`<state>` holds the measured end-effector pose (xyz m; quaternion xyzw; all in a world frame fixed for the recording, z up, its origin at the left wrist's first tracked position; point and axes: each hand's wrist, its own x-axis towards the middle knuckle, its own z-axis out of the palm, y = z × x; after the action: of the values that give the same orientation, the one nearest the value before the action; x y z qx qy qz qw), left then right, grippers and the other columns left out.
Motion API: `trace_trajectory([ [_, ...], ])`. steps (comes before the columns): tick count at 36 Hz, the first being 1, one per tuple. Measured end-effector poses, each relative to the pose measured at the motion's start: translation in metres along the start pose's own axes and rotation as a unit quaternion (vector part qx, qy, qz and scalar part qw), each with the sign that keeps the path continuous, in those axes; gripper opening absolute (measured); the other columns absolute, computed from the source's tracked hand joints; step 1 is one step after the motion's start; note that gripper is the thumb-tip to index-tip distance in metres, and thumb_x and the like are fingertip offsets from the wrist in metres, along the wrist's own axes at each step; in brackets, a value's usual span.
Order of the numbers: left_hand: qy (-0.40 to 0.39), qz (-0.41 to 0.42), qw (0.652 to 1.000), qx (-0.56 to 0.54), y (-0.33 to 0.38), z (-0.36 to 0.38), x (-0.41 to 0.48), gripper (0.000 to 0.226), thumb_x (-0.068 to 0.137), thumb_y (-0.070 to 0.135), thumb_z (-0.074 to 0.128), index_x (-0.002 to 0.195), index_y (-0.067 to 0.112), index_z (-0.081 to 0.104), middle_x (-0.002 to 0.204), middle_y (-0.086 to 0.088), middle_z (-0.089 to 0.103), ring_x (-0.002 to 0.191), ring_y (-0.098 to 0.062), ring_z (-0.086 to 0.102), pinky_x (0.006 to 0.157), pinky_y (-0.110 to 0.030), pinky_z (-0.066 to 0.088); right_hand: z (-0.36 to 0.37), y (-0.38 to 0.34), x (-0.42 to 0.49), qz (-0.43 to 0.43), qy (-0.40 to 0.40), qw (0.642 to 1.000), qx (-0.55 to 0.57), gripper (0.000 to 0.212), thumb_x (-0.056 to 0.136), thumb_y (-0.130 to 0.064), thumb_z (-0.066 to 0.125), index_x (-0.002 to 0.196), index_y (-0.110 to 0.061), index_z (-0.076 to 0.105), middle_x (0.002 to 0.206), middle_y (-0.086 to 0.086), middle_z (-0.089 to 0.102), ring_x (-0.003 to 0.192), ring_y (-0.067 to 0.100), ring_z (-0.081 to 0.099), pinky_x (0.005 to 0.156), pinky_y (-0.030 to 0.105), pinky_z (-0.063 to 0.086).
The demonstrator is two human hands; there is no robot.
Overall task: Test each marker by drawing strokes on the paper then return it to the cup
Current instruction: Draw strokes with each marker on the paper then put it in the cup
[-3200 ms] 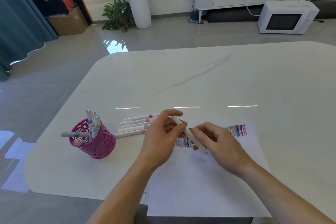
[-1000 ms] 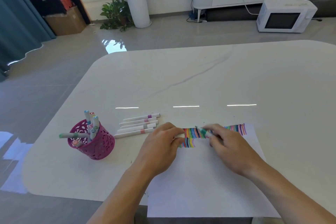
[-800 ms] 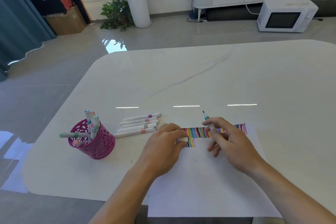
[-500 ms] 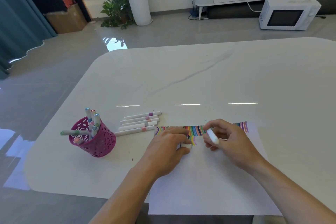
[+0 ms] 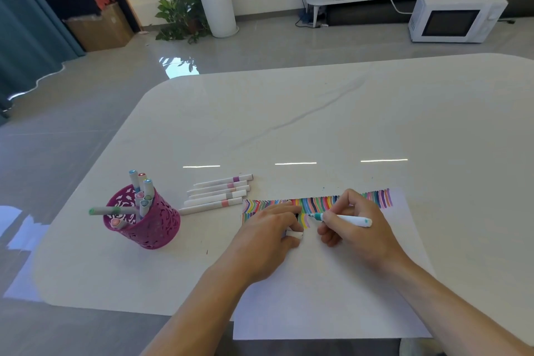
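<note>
Five banded markers lie beside the cup.

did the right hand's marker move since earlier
Yes. The teal marker in the right hand swung down: its tip stood beyond the paper's far edge, now it sits at the second row of strokes.

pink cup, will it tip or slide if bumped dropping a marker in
Probably light: the pink cup has cut-out walls. It may tip, since a green marker hangs out over its rim. The glossy table could let it slide.
</note>
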<state>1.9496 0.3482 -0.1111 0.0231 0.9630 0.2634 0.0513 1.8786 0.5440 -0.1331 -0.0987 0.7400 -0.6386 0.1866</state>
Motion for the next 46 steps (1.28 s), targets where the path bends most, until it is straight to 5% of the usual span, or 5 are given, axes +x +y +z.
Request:
trace_trajectory([
  [8, -0.004, -0.003, 1.000, 0.000, -0.001, 0.000, -0.001, 0.015, 0.094, 0.025, 0.064, 0.108, 0.029, 0.067, 0.151, 0.020, 0.044, 0.143, 0.000, 0.032, 0.112, -0.017, 0.025, 0.002, 0.000, -0.001, 0.005, 0.007, 1.000, -0.001, 0.020, 0.081, -0.023, 0.070, 0.079, -0.012, 0.054, 0.072, 0.014, 0.076, 0.064, 0.031, 0.074, 0.058, 0.034, 0.060],
  [25, 0.001, -0.003, 1.000, 0.007, -0.004, 0.002, -0.001, 0.013, 0.093, 0.028, 0.065, 0.106, 0.032, 0.067, 0.151, 0.023, 0.044, 0.142, 0.002, 0.032, 0.111, -0.017, 0.026, 0.002, -0.006, 0.001, 0.021, -0.002, 0.999, -0.041, 0.024, 0.084, -0.005, 0.069, 0.072, -0.010, 0.048, 0.063, 0.016, 0.073, 0.053, 0.029, 0.069, 0.050, 0.035, 0.055],
  [29, -0.003, -0.010, 1.000, 0.002, -0.004, 0.002, 0.000, 0.013, 0.093, 0.028, 0.065, 0.105, 0.033, 0.067, 0.150, 0.025, 0.044, 0.141, 0.003, 0.032, 0.105, -0.010, 0.023, 0.003, -0.014, -0.001, 0.037, -0.001, 0.999, -0.037, 0.034, 0.063, -0.030, 0.071, 0.071, -0.009, 0.045, 0.061, 0.019, 0.071, 0.049, 0.028, 0.065, 0.046, 0.033, 0.050],
  [39, -0.010, -0.016, 1.000, 0.001, -0.004, 0.002, 0.000, 0.012, 0.093, 0.030, 0.064, 0.104, 0.034, 0.066, 0.149, 0.027, 0.044, 0.140, 0.005, 0.031, 0.101, -0.009, 0.022, 0.002, -0.012, 0.000, 0.046, 0.004, 0.998, -0.052, 0.038, 0.055, -0.037, 0.066, 0.069, -0.011, 0.043, 0.056, 0.018, 0.069, 0.042, 0.026, 0.059, 0.040, 0.030, 0.044],
  [46, -0.012, -0.022, 1.000, -0.009, -0.004, -0.001, -0.001, 0.014, 0.093, 0.031, 0.063, 0.106, 0.033, 0.067, 0.147, 0.028, 0.046, 0.134, 0.005, 0.038, 0.099, -0.010, 0.026, -0.003, -0.011, 0.003, 0.035, 0.029, 0.999, 0.012, 0.019, 0.086, -0.002, 0.064, 0.077, -0.004, 0.048, 0.060, 0.019, 0.068, 0.047, 0.028, 0.057, 0.043, 0.030, 0.043],
])
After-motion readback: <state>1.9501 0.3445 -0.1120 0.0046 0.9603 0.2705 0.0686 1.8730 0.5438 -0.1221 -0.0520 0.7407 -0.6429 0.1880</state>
